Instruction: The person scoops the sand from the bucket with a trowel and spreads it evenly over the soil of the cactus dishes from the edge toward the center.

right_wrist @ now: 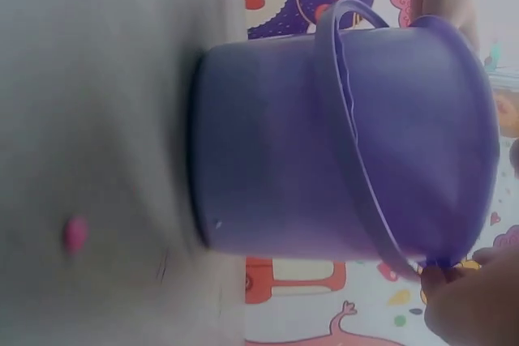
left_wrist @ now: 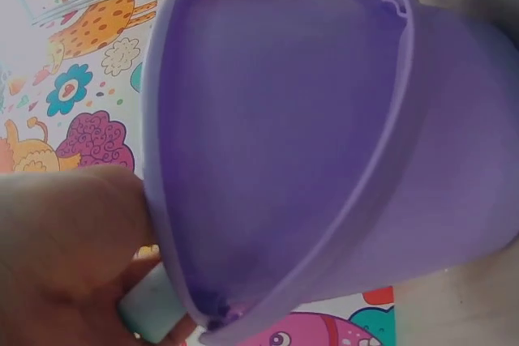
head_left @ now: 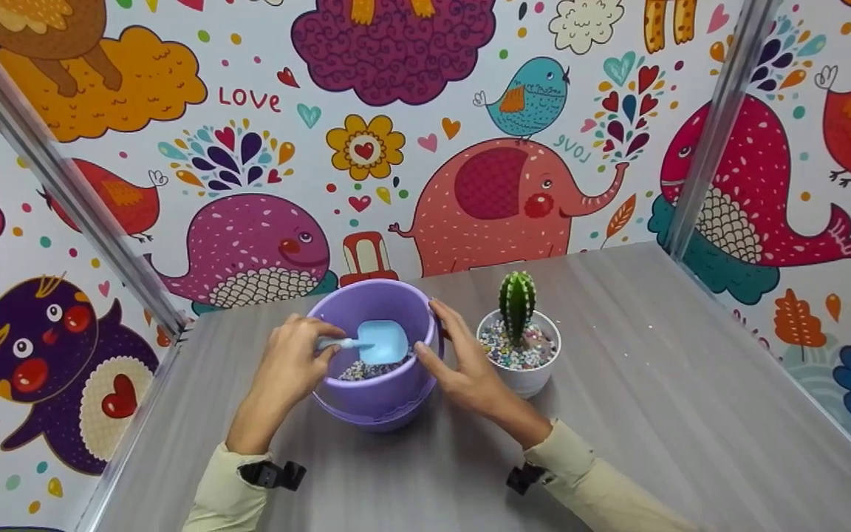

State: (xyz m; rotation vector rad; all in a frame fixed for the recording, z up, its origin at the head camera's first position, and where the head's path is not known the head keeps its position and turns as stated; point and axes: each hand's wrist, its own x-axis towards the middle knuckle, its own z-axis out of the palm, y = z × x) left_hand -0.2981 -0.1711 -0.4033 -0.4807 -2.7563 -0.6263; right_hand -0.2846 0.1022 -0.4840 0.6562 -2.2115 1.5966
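Observation:
A purple bucket (head_left: 374,405) stands on the table with small multicoloured gravel (head_left: 359,372) in its bottom. My left hand (head_left: 289,362) pinches the handle of a light blue toy shovel (head_left: 383,342) over the near left rim. The shovel's scoop lies inside the bucket, above the gravel. In the left wrist view the thick handle end (left_wrist: 152,305) shows between thumb and fingers, beside the rim. My right hand (head_left: 473,377) grips the bucket's right rim, thumb on the near side and fingers farther back. The bucket's carrying handle (right_wrist: 345,111) hangs down against its outer wall.
Right of the bucket, close to my right hand, a green cactus (head_left: 518,307) stands in a white pot (head_left: 525,380) topped with coloured pebbles. A few tiny bits lie on the grey table (head_left: 640,428) farther right. Printed walls (head_left: 374,207) close off the back and sides.

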